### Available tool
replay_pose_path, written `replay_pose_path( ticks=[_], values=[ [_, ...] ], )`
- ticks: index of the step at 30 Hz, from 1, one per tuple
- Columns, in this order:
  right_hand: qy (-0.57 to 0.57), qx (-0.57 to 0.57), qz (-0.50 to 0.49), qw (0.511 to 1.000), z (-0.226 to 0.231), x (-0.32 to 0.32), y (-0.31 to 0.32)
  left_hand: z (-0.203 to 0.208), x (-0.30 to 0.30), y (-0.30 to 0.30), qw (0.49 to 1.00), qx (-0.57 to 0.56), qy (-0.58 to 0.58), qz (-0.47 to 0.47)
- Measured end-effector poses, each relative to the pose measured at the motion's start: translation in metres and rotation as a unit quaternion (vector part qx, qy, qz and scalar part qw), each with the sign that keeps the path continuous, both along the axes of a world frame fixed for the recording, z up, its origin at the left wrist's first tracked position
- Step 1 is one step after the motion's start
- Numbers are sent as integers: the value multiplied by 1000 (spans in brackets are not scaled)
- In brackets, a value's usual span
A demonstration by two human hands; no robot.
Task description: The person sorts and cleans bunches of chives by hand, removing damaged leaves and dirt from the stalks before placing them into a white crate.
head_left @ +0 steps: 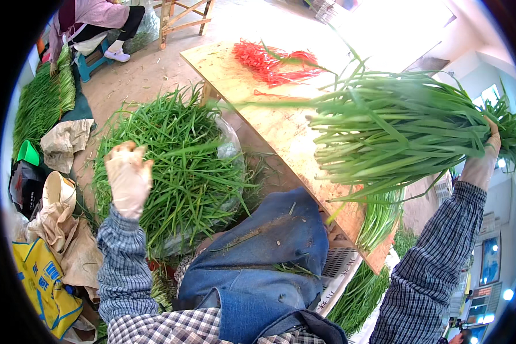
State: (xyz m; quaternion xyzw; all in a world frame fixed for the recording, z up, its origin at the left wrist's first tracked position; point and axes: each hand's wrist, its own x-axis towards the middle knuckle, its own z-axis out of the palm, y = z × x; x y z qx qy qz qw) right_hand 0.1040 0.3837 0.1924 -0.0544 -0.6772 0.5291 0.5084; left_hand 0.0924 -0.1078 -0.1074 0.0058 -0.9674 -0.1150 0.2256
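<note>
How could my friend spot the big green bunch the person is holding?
Find the pale wooden table. At its right side, the right hand holds a big bunch of long green leaves sideways. The leafy heap on the left and the small bundle on the table look similar, but only this one is gripped in a hand.

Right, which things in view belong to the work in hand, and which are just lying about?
Likely work things: green bundle in the right hand, leafy heap by the left hand, wooden table, red strips.

Likely lying about: yellow bag, tan sacking, green object.
</note>
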Motion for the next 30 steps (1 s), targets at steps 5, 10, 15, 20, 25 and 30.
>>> replay_pose_path(
  ticks=[5, 10, 15, 20, 25, 30],
  values=[
    [-54, -108, 154, 981, 7, -10, 19, 57, 2, 106, 863, 302, 149, -377],
    [-56, -87, 121, 987, -6, -1, -20, 88, -13, 160, 873, 348, 123, -318],
    [-55, -82, 87, 991, -10, 1, -43, 99, -23, 174, 808, 484, -60, -331],
    [-60, -103, 124, 985, -9, 2, -52, 94, -37, 192, 793, 507, -77, -330],
    [-62, -109, 114, 986, -5, -5, -44, 103, -38, 195, 614, 673, -109, -398],
    [-52, -107, 119, 986, -8, -3, -55, 79, -41, 206, 748, 599, 10, -284]
  ],
)
